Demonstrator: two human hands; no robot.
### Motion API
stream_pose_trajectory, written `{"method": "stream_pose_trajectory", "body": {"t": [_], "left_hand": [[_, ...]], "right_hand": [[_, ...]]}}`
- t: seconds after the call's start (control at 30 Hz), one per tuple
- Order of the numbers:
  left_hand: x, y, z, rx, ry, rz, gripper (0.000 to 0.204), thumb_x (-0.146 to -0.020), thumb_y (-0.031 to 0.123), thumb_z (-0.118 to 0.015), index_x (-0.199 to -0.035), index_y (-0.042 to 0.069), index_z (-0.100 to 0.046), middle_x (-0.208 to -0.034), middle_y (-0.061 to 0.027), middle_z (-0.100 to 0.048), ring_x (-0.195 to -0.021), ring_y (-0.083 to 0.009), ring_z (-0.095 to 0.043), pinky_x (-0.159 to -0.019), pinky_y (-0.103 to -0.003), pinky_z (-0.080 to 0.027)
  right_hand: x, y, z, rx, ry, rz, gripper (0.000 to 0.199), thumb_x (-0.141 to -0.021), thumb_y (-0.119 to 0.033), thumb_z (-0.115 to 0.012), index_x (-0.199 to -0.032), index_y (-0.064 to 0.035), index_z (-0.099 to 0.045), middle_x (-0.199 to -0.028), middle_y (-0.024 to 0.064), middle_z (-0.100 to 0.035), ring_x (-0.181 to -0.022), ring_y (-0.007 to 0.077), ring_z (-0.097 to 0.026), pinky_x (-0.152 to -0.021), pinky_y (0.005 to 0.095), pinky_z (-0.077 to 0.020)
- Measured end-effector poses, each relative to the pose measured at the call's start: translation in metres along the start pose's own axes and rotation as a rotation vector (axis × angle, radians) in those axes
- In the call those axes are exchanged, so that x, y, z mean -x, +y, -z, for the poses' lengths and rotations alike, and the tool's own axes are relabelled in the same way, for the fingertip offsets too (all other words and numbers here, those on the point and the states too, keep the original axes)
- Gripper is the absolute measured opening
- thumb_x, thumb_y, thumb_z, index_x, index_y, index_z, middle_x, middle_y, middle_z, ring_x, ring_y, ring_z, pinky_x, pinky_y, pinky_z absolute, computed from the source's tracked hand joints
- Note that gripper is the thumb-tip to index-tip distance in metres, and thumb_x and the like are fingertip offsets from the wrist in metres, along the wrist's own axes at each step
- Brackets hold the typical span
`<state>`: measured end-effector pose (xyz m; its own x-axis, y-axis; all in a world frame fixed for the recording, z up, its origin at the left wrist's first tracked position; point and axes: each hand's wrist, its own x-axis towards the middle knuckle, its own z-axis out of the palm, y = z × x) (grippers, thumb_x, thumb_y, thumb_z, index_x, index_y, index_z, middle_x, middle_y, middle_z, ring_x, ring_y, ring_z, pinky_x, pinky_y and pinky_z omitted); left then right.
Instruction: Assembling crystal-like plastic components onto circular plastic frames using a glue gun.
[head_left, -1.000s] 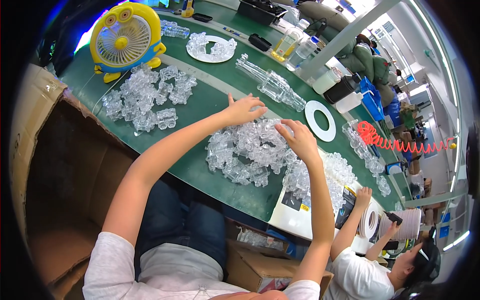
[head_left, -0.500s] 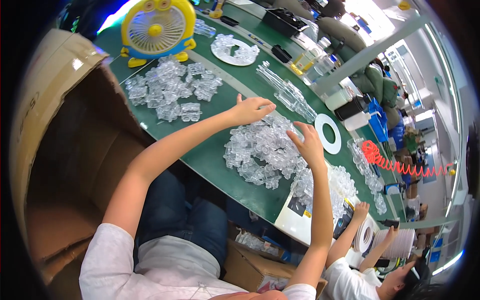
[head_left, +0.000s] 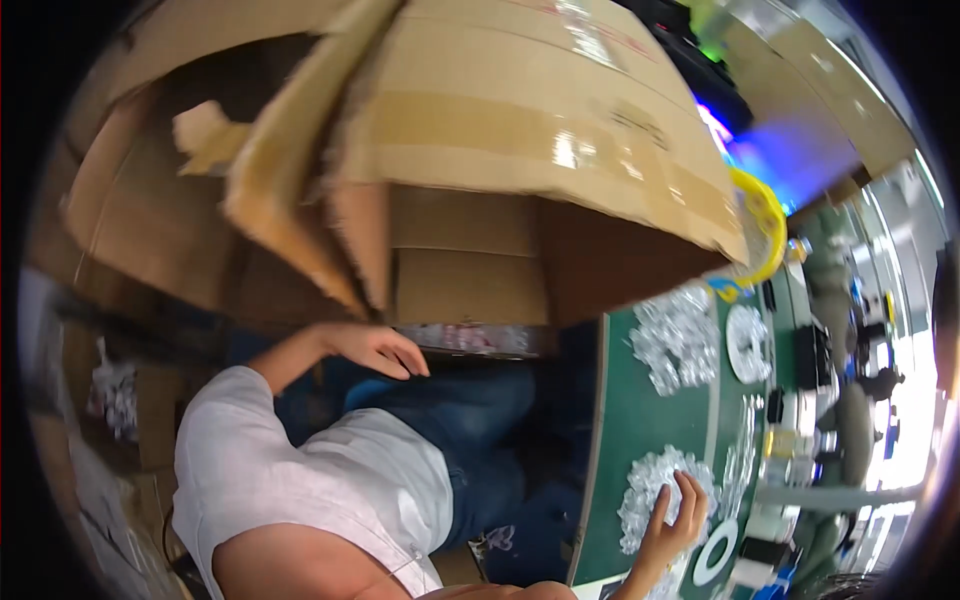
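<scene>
My left hand (head_left: pixel 375 350) hangs open beside my lap, fingers loosely curled and holding nothing. It is just short of the mouth of a big cardboard box (head_left: pixel 520 120), where a strip of clear plastic parts (head_left: pixel 470 338) shows inside. My right hand (head_left: pixel 675 520) stays back on the green table (head_left: pixel 620 420). Its fingers are spread over a heap of clear plastic parts (head_left: pixel 645 490).
A second heap of clear parts (head_left: pixel 680 335) lies farther along the table, next to a white plate (head_left: pixel 748 345) and a yellow fan (head_left: pixel 765 225). A white ring (head_left: pixel 715 550) sits beside my right hand. More cardboard boxes (head_left: pixel 150 200) stand to the left.
The view has swung left from the table to the cardboard box. My left hand has left the heap and moved to the box opening. My right hand remains on the heap.
</scene>
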<state>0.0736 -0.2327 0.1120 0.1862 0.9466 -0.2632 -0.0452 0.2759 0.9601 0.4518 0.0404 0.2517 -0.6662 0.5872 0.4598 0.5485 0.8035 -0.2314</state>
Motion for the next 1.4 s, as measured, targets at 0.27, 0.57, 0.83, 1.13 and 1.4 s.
{"method": "stream_pose_trajectory", "body": {"t": [0.27,0.57,0.83,1.13,1.4], "left_hand": [[0.212,-0.185,0.11,-0.493,1.224,0.19,0.052,-0.082,0.023,-0.067,-0.125,0.003,-0.046,-0.12,-0.0126,-0.053,-0.108,-0.0225,-0.051,-0.091,-0.036,-0.042],[0.179,-0.257,0.305,-1.045,1.77,0.509,0.101,-0.065,0.054,-0.071,-0.142,0.013,-0.02,-0.141,-0.0211,-0.025,-0.128,-0.0413,-0.028,-0.096,-0.058,-0.032],[0.161,-0.21,0.344,-0.161,1.265,0.183,0.085,-0.071,0.052,-0.065,-0.141,0.03,-0.022,-0.145,-0.0185,-0.018,-0.121,-0.0449,-0.036,-0.091,-0.054,-0.041],[0.121,-0.194,0.307,-1.168,1.411,0.609,0.066,-0.08,0.038,-0.059,-0.139,0.032,-0.03,-0.147,-0.0128,-0.021,-0.109,-0.0462,-0.047,-0.087,-0.047,-0.047],[0.127,-0.206,0.311,-1.215,1.389,0.652,0.054,-0.08,0.035,-0.058,-0.131,0.022,-0.043,-0.135,-0.0127,-0.04,-0.109,-0.0432,-0.048,-0.084,-0.047,-0.048]], "right_hand": [[-0.034,-0.078,-0.023,-0.039,0.027,0.202,0.017,-0.084,-0.002,-0.056,-0.1,-0.0013,-0.062,-0.098,0.013,-0.06,-0.088,0.027,-0.059,-0.073,0.0341,-0.046],[-0.022,-0.139,-0.003,0.142,-0.011,0.205,0.019,-0.079,-0.004,-0.061,-0.098,-0.0022,-0.063,-0.094,0.0127,-0.062,-0.086,0.0291,-0.06,-0.073,0.0367,-0.0465],[0.0,-0.151,0.0,0.304,-0.043,0.084,0.018,-0.083,-0.006,-0.059,-0.1,-0.0056,-0.064,-0.095,0.0096,-0.062,-0.08,0.0231,-0.062,-0.055,0.0285,-0.0478],[-0.012,-0.151,-0.01,0.306,-0.055,0.044,0.02,-0.084,-0.004,-0.057,-0.104,-0.0059,-0.063,-0.094,0.0087,-0.061,-0.079,0.0182,-0.061,-0.05,0.0251,-0.0481],[-0.018,-0.147,-0.015,0.282,-0.071,0.03,0.021,-0.085,-0.006,-0.057,-0.105,-0.0073,-0.063,-0.092,0.0074,-0.062,-0.078,0.0157,-0.061,-0.05,0.0244,-0.0477]]}}
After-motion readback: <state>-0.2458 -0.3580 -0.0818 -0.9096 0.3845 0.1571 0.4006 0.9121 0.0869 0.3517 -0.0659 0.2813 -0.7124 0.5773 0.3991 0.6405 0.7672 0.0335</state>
